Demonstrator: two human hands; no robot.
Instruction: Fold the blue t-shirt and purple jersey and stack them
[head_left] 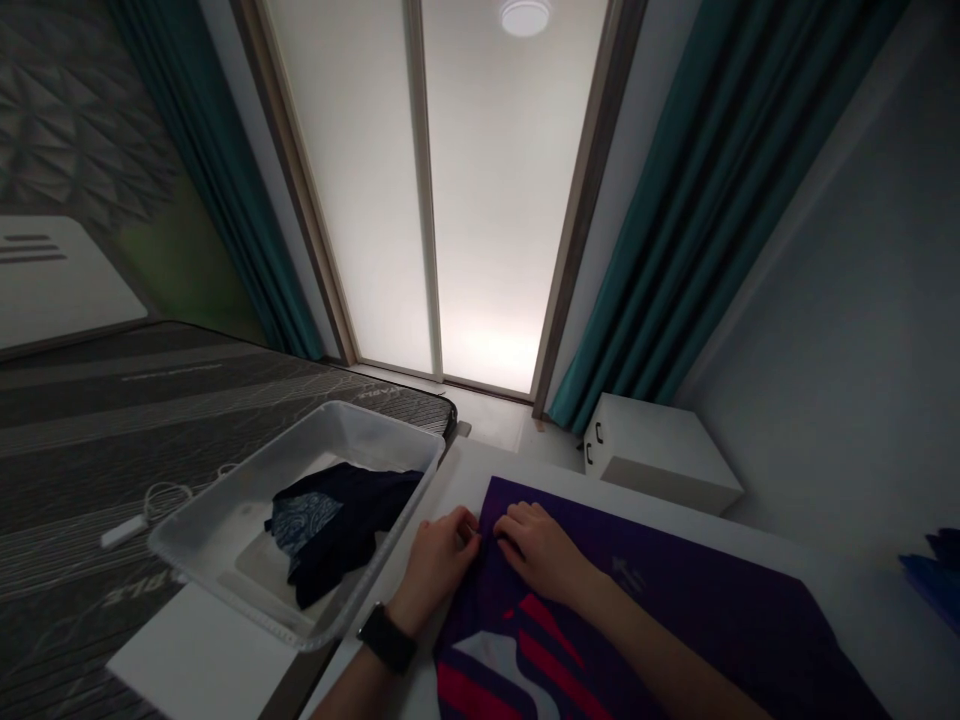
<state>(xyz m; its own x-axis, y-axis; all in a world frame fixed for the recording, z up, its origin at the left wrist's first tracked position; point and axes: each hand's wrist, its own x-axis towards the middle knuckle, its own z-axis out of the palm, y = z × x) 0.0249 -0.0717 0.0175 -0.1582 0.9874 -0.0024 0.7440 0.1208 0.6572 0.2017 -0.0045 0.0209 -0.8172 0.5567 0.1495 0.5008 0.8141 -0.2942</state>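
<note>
Along the near side of the white table (457, 470), a purple sports shirt (712, 620) lies spread flat, with red and white bands on its near part (garment type judged from the print; no collar or sleeve can be made out). Both hands work at its far-left area. Left hand (435, 570), a watch (387, 638) on its wrist, is curled, its fingertips (472, 530) pinched in at the cloth. Right hand (544, 550) is half closed just beside it, its fingers (517, 520) gathering a small ridge of the same fabric. Both appear to have hold of the shirt, though the fingers hide the exact grip. Step in hand, as judged: fine work at a small ridge in the cloth. Any next move calls for keeping that pinch. To the left, a translucent plastic tray (390, 425) holds dark clothing (337, 520) beside a dark mattress (150, 400). Beyond the table stands a white cabinet (660, 450).
</note>
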